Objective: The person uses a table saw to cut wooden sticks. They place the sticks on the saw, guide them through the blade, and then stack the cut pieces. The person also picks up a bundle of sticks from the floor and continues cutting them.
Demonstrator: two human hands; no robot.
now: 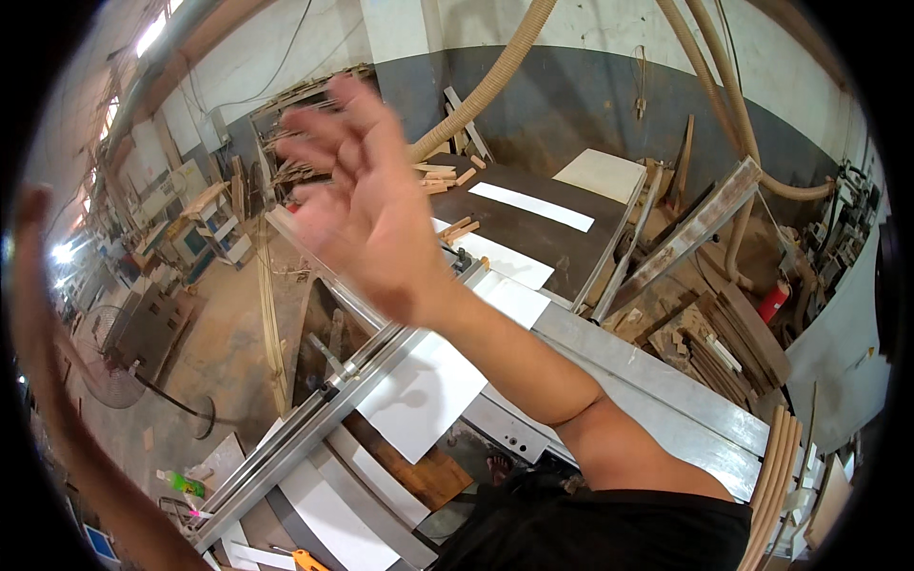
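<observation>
My right hand [367, 205] is raised in the middle of the view, its palm showing and its fingers apart, with nothing in it. The fingers are slightly smeared by motion. Beneath that hand and forearm, a white panel [428, 395] lies across a metal machine bed [657, 381], next to a long metal fence rail [314, 409]. Up along the left rim reaches my left arm, ending in my left hand [34, 214]. It is blurred and partly cut off, so its fingers cannot be made out. No object shows in it.
A dark table [533, 247] behind carries a white strip [531, 206] and small wood blocks [440, 177]. An orange-handled tool [307, 560] and a green bottle [181, 483] sit at lower left. A fan [105, 357], wood offcuts [714, 343] and a hose [490, 81] surround the machine.
</observation>
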